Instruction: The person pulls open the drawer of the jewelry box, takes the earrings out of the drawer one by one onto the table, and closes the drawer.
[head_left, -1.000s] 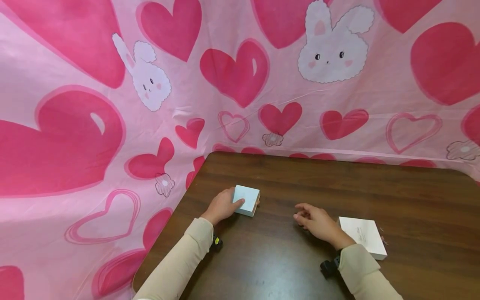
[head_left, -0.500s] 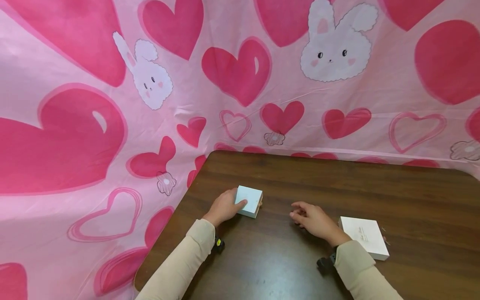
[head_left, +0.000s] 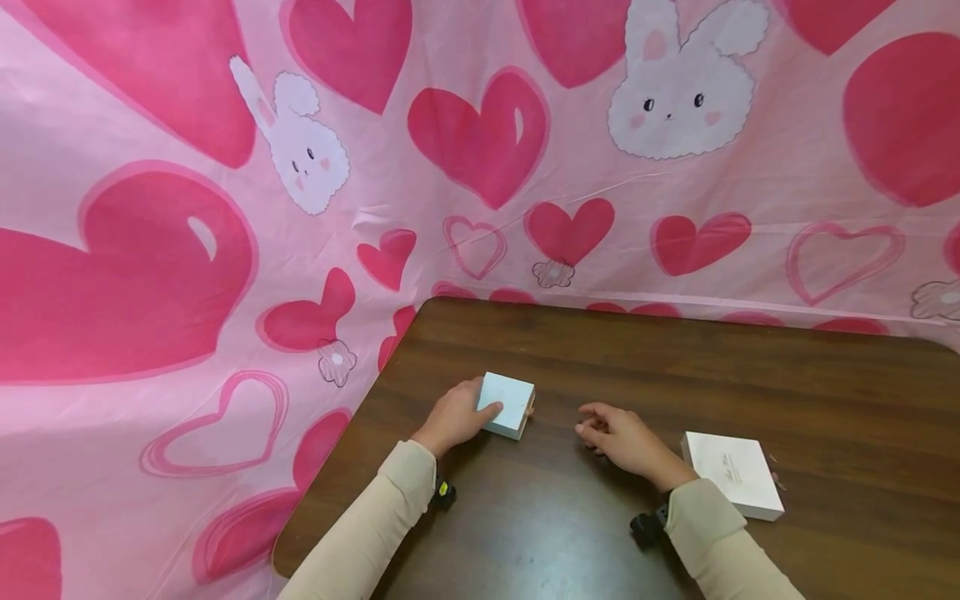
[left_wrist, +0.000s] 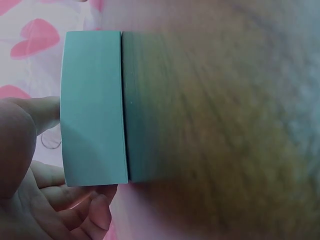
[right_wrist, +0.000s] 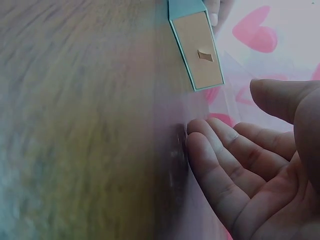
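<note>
A small pale blue drawer box (head_left: 507, 402) sits on the table's left part. My left hand (head_left: 453, 415) grips it from the left, the thumb on its top and the other fingers mostly hidden behind it. In the left wrist view the box's plain side (left_wrist: 94, 107) faces the camera. The right wrist view shows its beige drawer front (right_wrist: 192, 40) with a little ribbon pull tab (right_wrist: 205, 55), the drawer flush in the sleeve. My right hand (head_left: 624, 437) is held to the right of that tab, apart from it, with fingers loosely bent and nothing in them.
A larger white box (head_left: 733, 475) with small printed lettering lies right of my right forearm, a ribbon tab at its right side. The brown wooden table (head_left: 645, 358) meets a pink curtain (head_left: 465, 167) with hearts and rabbits at the back and left.
My right hand has moved a little left, closer to the blue box. My left hand and the blue box have shifted slightly right, while the head view has turned a bit.
</note>
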